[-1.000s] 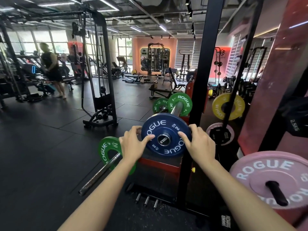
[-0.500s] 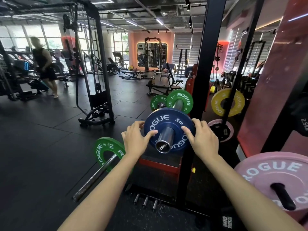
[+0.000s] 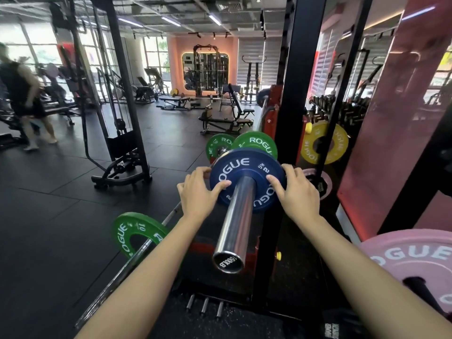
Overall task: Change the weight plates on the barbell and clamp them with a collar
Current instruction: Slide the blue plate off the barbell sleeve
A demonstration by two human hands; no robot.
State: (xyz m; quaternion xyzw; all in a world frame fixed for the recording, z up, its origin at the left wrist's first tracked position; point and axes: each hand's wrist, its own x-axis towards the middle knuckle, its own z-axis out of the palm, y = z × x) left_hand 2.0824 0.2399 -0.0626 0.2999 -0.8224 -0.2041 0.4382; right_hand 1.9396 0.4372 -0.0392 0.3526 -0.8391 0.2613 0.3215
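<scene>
Gripping the blue plate (image 3: 247,178) from both sides, partway down the barbell sleeve (image 3: 234,221); the chrome sleeve runs through its bore and sticks out toward the camera, end cap reading 1500LB. Left hand (image 3: 198,192) on the plate's left edge: thumb on the face, fingers (image 3: 200,170) curled over the rim behind. Right hand (image 3: 297,192) mirrors it on the right edge, thumb on the face near the "2 KG" mark, fingers wrapped round the rim. Just behind the blue plate on the same bar sits a green plate (image 3: 256,144), a second green one (image 3: 217,146) further back. No telling whether blue touches green. Black rack upright (image 3: 291,106) stands right beside the plates. Another bar lies low to the left with a green 10 plate (image 3: 137,232). Pink plate (image 3: 413,255) on a peg at lower right, yellow plate (image 3: 324,143) stored beyond the upright. A person (image 3: 22,94) on the gym floor (image 3: 61,204) far left, blurred.
</scene>
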